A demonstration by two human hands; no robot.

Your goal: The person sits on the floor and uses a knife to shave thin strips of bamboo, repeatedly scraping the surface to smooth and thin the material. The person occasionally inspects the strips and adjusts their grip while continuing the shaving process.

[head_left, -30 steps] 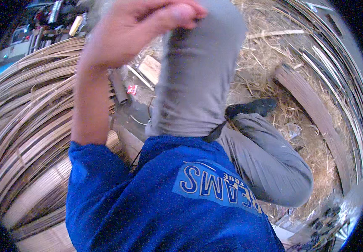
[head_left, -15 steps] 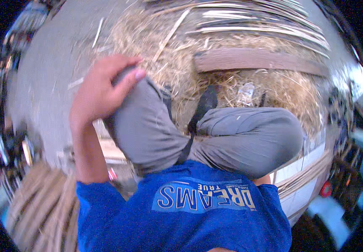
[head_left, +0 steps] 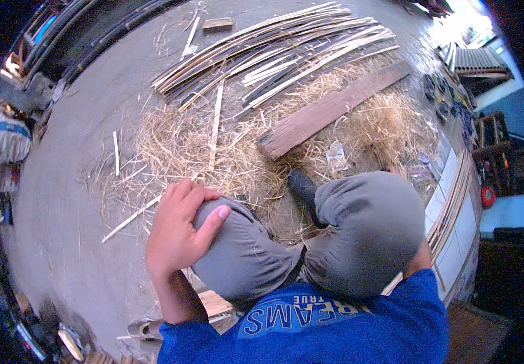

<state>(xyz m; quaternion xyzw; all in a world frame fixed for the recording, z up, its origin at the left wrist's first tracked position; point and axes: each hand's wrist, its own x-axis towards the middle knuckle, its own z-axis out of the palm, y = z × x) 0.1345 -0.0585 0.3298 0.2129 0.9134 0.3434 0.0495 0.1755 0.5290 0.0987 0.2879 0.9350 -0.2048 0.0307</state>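
Brown plank (head_left: 335,110) sits on shavings (head_left: 171,136) past the knees, strip pile (head_left: 274,57) beyond, all on flr. L grip (head_left: 183,221) palm-down on bent L knee (head_left: 228,255), fingers a bit spread. R forearm (head_left: 418,259) goes behind R knee (head_left: 371,233); R grip hidden, can't tell state.

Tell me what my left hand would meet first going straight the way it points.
Probably the loose pale shavings on the floor ahead of your left hand, though depth is unclear.
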